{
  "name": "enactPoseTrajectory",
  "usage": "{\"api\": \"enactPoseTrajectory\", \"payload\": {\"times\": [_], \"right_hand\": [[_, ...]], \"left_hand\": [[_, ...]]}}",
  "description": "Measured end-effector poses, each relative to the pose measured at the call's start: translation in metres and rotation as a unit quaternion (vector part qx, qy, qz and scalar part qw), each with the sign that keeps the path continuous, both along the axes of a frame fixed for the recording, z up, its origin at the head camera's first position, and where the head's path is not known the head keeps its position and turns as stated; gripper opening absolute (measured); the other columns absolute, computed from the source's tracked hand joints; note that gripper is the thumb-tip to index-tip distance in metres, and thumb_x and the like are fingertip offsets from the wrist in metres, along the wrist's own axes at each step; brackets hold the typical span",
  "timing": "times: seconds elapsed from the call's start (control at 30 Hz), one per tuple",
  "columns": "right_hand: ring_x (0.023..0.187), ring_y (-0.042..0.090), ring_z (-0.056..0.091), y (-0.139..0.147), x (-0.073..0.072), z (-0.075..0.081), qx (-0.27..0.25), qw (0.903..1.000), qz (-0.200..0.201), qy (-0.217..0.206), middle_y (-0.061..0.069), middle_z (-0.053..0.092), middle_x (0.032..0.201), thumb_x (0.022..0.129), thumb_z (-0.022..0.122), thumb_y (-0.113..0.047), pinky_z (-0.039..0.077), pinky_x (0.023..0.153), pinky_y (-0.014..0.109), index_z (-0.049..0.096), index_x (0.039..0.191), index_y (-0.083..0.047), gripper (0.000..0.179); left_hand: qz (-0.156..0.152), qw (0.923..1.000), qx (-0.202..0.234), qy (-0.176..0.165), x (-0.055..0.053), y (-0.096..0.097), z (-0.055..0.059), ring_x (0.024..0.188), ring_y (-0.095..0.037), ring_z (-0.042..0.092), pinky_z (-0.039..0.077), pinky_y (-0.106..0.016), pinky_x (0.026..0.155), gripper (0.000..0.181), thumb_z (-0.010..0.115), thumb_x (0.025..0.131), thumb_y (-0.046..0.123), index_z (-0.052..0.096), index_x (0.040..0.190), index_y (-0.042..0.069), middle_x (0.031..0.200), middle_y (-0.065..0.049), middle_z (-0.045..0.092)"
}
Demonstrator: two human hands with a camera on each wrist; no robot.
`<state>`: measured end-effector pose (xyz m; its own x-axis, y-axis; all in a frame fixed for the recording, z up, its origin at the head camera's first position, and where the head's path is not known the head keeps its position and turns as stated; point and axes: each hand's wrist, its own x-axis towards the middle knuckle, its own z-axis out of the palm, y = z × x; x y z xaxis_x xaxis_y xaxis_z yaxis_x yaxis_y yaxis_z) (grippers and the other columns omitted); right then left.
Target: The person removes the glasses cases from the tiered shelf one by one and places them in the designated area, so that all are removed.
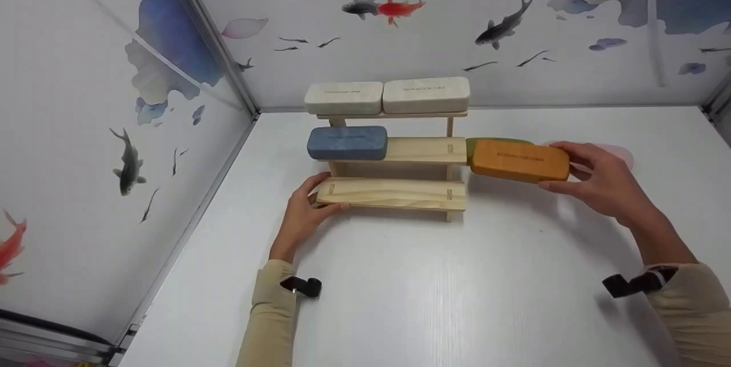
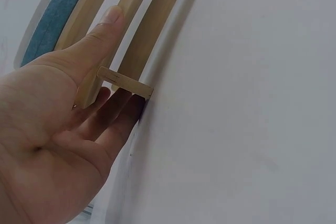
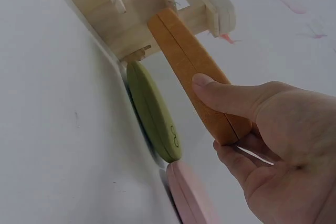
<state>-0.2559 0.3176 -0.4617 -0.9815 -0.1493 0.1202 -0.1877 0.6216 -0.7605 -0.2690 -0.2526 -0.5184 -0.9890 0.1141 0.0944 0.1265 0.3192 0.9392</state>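
Note:
A three-step wooden display rack point(image 1: 394, 193) stands on the table. My left hand point(image 1: 308, 216) grips the left end of its lowest step, thumb along the front edge and fingers behind. My right hand point(image 1: 611, 181) pinches the right end of an orange glasses case point(image 1: 519, 161). Held above the table, the case has its far end close to the middle step's right end. On that step's left half lies a blue glasses case point(image 1: 347, 143). Two white glasses cases, one left point(image 1: 344, 97) and one right point(image 1: 426, 95), lie end to end on the top step.
A green case point(image 3: 149, 111) and a pink case point(image 3: 191, 195) lie end to end on the table right of the rack, partly hidden in the head view. White panels point(image 1: 422, 41) printed with fish stand behind and at the left.

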Motion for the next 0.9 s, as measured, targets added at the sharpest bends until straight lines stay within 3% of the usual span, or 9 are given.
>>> {"api": "enactPoseTrajectory", "payload": {"times": [0.13, 0.33, 0.73, 0.9], "right_hand": [[0.139, 0.033, 0.056, 0.0, -0.004, -0.008, 0.004, 0.9999, 0.004, -0.011, 0.013, 0.053, 0.158, 0.089, 0.093, -0.034, 0.042, 0.094, -0.003, 0.053, 0.16, -0.019, 0.083], [0.141, 0.033, 0.055, -0.001, -0.008, -0.014, 0.007, 0.9996, 0.007, -0.026, 0.014, 0.052, 0.161, 0.089, 0.092, -0.038, 0.042, 0.093, -0.003, 0.05, 0.162, -0.017, 0.086], [0.149, 0.036, 0.05, -0.004, -0.012, -0.028, 0.008, 0.9983, 0.026, -0.052, 0.016, 0.047, 0.167, 0.087, 0.092, -0.045, 0.046, 0.106, 0.009, 0.045, 0.165, -0.01, 0.097], [0.149, 0.037, 0.051, -0.006, -0.013, -0.034, 0.008, 0.9983, 0.03, -0.05, 0.017, 0.049, 0.165, 0.087, 0.093, -0.041, 0.045, 0.103, 0.004, 0.048, 0.162, -0.01, 0.093]], "left_hand": [[-0.002, 1.0, 0.006, 0.001, 0.0, 0.0, 0.0, 0.145, -0.028, 0.061, 0.059, -0.027, 0.103, 0.088, 0.096, 0.083, 0.027, 0.051, 0.159, 0.018, 0.163, -0.007, 0.052], [0.003, 1.0, 0.004, -0.002, -0.001, 0.001, 0.001, 0.143, -0.026, 0.062, 0.059, -0.028, 0.103, 0.088, 0.097, 0.083, 0.028, 0.053, 0.158, 0.02, 0.161, -0.005, 0.053], [0.005, 0.9999, 0.011, -0.002, 0.0, 0.001, 0.0, 0.142, -0.028, 0.062, 0.06, -0.027, 0.1, 0.087, 0.097, 0.083, 0.024, 0.053, 0.157, 0.018, 0.162, -0.007, 0.052], [0.001, 0.9999, 0.015, -0.004, 0.0, 0.001, 0.0, 0.143, -0.028, 0.062, 0.06, -0.025, 0.099, 0.087, 0.097, 0.084, 0.024, 0.052, 0.158, 0.019, 0.16, -0.007, 0.054]]}}
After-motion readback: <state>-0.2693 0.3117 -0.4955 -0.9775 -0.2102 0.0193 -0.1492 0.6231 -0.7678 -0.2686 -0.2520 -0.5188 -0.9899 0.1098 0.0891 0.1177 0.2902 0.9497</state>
